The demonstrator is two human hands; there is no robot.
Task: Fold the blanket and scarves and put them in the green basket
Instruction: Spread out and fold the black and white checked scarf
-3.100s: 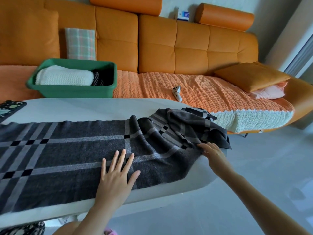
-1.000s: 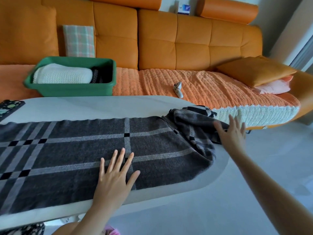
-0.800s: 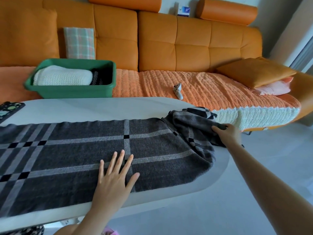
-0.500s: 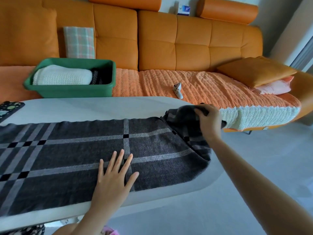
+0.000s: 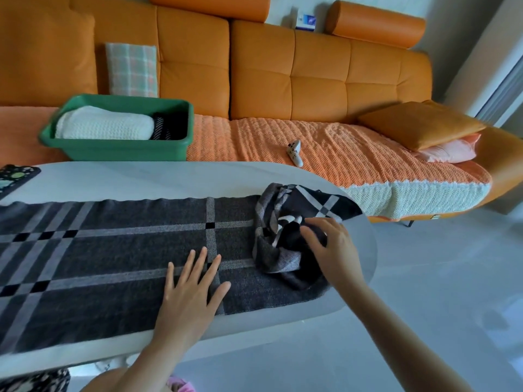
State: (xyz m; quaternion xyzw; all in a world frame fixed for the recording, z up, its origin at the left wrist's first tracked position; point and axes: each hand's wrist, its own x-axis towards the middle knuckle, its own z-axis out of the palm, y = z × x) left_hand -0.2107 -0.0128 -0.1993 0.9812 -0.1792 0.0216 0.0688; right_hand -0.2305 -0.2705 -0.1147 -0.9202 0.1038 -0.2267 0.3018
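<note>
Flat across the pale tabletop (image 5: 141,179) lay a dark plaid scarf (image 5: 113,250). Its left part ran out past the picture's edge, so its full length could not be seen. Its right end was heaped in a crumpled bunch (image 5: 283,239) near the rounded end of the tabletop, with the folds too tangled to follow.

The left hand (image 5: 192,290) pressed palm-down on the smoothed cloth, fingers straight and spread, its grip released. The right hand (image 5: 336,250) rested on the bunch, blurred. Its fingers looked loose and spread over the fabric, grip released as far as could be made out, with the palm side hidden.

Behind the tabletop, on the orange sofa (image 5: 311,72), stood the green basket (image 5: 113,150). It held a folded white knitted blanket (image 5: 104,127) and, just beside it, a striped dark cloth (image 5: 165,128), mostly hidden by the rim and the blanket. A small white controller (image 5: 294,152) lay on the seat. At the left edge, a patterned object (image 5: 14,178) on the tabletop was cut off and could not be identified.
</note>
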